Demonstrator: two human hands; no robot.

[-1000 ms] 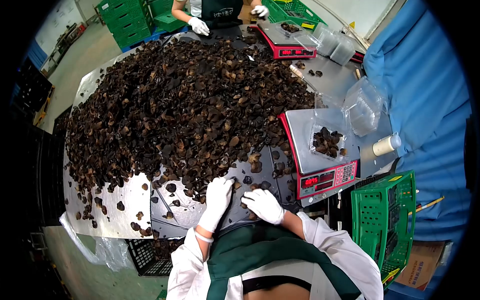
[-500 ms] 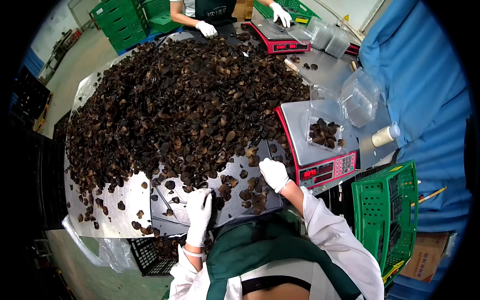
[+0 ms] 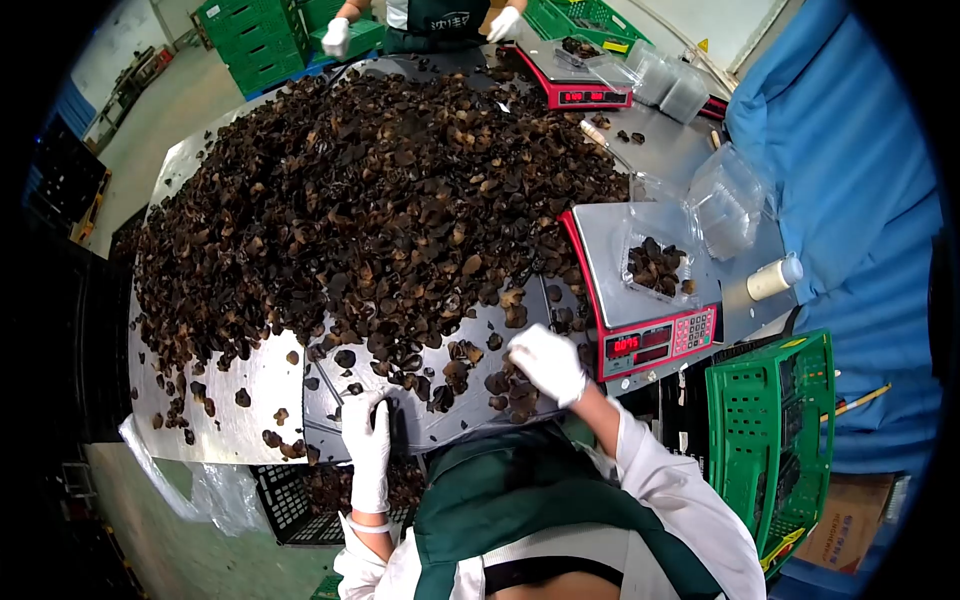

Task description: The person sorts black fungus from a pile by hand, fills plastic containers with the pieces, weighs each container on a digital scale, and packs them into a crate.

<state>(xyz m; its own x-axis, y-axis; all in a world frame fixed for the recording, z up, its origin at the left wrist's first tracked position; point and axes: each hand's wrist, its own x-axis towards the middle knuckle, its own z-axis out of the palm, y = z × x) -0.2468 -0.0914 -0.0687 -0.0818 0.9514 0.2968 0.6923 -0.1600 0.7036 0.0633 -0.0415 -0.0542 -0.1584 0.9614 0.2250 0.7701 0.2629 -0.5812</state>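
Observation:
A big heap of dark brown wood ear mushrooms [image 3: 400, 200] covers most of the metal table. My left hand [image 3: 366, 445], in a white glove, is at the near edge beside a few loose pieces, its fingers curled in; whatever they hold is hidden. Gloved likewise, my right hand [image 3: 550, 366] hovers by a small cluster of loose wood ears [image 3: 513, 395] left of the near scale [image 3: 655, 335]. Its fingers are bunched together and their contents do not show. An open clear plastic box [image 3: 655, 268] with some wood ears sits on that scale, whose display reads 0.095.
Stacked clear boxes [image 3: 728, 205] and a white bottle [image 3: 774, 278] stand right of the scale. A knife [image 3: 603, 140] lies beyond it. Across the table, a co-worker's gloved hands [image 3: 336, 38] are near a second scale [image 3: 580, 93]. A green crate [image 3: 770, 440] is at my right.
My left hand has shifted left and slightly nearer to me. My right hand has moved slightly down and left. The co-worker's hands have pulled back from the heap and the far scale.

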